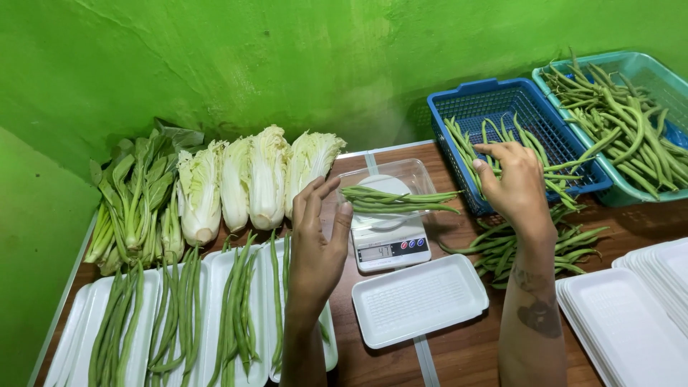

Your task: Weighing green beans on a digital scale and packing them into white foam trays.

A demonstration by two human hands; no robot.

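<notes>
Green beans (398,200) lie crosswise on the kitchen scale (390,247), touching my open left hand (320,236); my right hand (517,183), fingers loosely open and empty, reaches into the blue basket (502,100).

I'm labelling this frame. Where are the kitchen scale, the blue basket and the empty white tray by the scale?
kitchen scale (390,247): head view, on its front display panel.
blue basket (502,94): head view, on its far mesh wall.
empty white tray (419,299): head view, on its bare floor.
</notes>
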